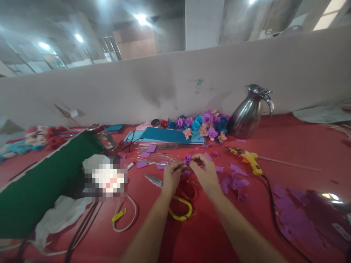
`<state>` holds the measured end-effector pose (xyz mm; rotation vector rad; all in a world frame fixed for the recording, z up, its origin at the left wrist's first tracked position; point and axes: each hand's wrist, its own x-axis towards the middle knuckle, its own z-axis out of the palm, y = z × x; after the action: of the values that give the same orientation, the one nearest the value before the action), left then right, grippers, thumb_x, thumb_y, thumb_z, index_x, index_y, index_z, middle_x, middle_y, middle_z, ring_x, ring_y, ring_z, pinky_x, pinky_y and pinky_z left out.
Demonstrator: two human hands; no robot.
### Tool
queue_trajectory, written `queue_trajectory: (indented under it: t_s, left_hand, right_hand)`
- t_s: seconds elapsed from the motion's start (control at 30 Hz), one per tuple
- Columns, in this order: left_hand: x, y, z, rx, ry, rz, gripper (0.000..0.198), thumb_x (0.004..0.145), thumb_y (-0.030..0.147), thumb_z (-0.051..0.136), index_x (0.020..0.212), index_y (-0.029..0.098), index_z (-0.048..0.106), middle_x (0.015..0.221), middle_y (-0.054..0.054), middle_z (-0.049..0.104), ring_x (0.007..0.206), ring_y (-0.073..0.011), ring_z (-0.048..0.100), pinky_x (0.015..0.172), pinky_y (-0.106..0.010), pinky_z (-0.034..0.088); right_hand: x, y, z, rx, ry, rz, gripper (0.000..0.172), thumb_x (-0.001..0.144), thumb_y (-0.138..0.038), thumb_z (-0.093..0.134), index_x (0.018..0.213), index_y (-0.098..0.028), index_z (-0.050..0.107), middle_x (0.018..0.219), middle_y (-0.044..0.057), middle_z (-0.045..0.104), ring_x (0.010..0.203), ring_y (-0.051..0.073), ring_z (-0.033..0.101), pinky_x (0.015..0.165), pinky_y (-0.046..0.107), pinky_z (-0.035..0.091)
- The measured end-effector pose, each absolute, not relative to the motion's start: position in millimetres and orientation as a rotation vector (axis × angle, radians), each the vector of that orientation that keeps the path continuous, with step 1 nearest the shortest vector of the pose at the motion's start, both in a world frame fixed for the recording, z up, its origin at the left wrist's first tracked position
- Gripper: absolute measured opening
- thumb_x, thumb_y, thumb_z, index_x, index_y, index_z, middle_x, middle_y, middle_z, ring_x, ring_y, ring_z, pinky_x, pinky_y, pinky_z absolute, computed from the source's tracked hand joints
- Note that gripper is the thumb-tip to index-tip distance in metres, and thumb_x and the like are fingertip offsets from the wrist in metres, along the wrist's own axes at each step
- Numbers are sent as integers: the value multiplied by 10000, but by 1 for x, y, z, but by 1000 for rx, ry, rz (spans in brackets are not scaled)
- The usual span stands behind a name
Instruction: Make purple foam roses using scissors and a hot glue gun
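Observation:
Between my two hands is a small purple paper flower (pixel 187 159), rolled like a rosebud. My left hand (pixel 173 174) pinches it low on its left side, fingers closed. Fingers of my right hand (pixel 204 170) press at its right side. Under my wrists lie scissors with yellow and red handles (pixel 181 209), their blades pointing up and left. Loose purple petal pieces (pixel 233 182) are scattered around my right hand. Several thin wire stems (pixel 156 157) lie just beyond my left hand.
A yellow glue gun (pixel 251 160) with its cord lies to the right. Behind are finished paper flowers (pixel 208 124), blue sheets (pixel 164 134) and a metal jug (pixel 246 113). A green panel (pixel 49 179) and white cable (pixel 124 230) are at left; purple sheets (pixel 296 215) lie at right.

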<state>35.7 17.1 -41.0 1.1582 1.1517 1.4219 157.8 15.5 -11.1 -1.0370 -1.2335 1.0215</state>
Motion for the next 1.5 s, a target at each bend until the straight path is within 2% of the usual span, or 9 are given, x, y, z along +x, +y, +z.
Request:
queue_trajectory:
  t_s: [0.13,0.27,0.5,0.73,0.87,1.03,1.2,1.5]
  left_hand:
    - [35,19,-44,1196,1163,1401,140,661,267,691,741,168,750,676,-26,634,628,-133,520,605,-246,427]
    - [35,17,-43,1191,1167,1402,113,653,247,691,718,168,741,682,-23,626,650,-136,520,608,-240,422]
    - [39,14,-34,1151,1123,1364,96,687,236,647,689,162,707,565,22,556,541,-97,446,577,-225,387]
    - [39,14,-33,1235,1162,1400,97,686,220,644,608,162,649,582,22,532,555,-101,438,581,-226,380]
    - [38,13,-33,1203,1147,1380,118,699,243,636,613,162,639,579,21,523,558,-102,429,582,-227,376]
    - [37,14,-38,1291,1155,1391,98,709,236,630,644,165,648,606,19,508,585,-106,428,589,-229,368]
    - [34,18,-45,1298,1155,1399,118,702,284,657,664,172,650,652,10,519,611,-112,440,586,-234,371]
    - [32,18,-42,1303,1157,1350,163,711,323,658,669,166,642,656,8,509,623,-116,440,600,-236,372]
  right_hand:
    - [157,18,-13,-952,-1075,1238,90,681,-288,595,681,-205,561,651,-14,593,622,151,554,600,277,468]
    - [158,19,-12,-941,-1049,1237,87,662,-277,617,667,-200,576,650,-20,595,627,143,549,616,271,458]
    - [157,18,-9,-864,-842,1455,97,617,-268,617,584,-197,560,569,-49,560,569,114,515,625,252,442]
    - [158,19,-9,-901,-913,1347,105,616,-276,648,608,-200,576,614,-40,565,615,126,501,611,249,414]
    - [158,19,-9,-898,-860,1383,103,612,-279,632,595,-204,563,576,-46,542,585,123,486,605,249,412]
    - [160,20,-7,-900,-882,1367,113,603,-285,658,656,-208,594,637,-33,594,633,136,526,631,262,427]
    - [162,22,-4,-952,-883,1321,67,586,-257,637,619,-205,612,621,-38,585,631,128,520,628,259,418]
    - [168,22,-1,-921,-889,1419,106,569,-251,669,662,-200,664,679,-13,642,683,146,557,700,287,440]
